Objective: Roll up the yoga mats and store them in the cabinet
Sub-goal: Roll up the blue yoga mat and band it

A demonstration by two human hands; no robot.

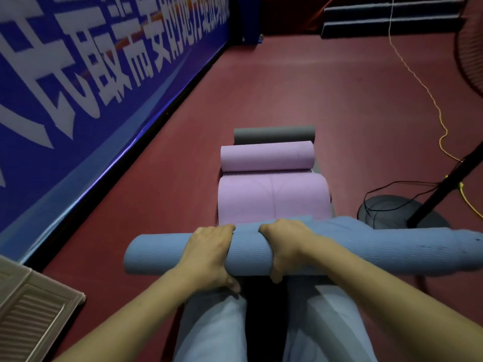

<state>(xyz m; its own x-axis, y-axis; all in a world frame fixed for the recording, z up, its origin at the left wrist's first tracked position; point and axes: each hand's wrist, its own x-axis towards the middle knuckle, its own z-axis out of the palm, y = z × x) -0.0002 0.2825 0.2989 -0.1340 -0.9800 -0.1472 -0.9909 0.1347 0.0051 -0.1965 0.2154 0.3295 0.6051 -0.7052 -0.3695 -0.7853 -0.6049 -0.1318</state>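
A rolled blue yoga mat [366, 246] lies crosswise in front of my knees, above the red floor. My left hand [209, 254] and my right hand [285, 246] both wrap around its middle, fingers over the top. Beyond it a pink yoga mat [271, 197] lies partly unrolled, with its far end rolled into a tube [266, 155]. A rolled grey yoga mat [274, 134] rests behind the pink one. A beige louvred cabinet door [31, 307] shows at the lower left.
A blue banner wall [78, 82] runs along the left. A standing fan base [392, 210] with its black pole [449, 184] and cables sits at the right. A yellow cord [441, 126] trails over the floor. Dark steps [392, 17] are at the far end.
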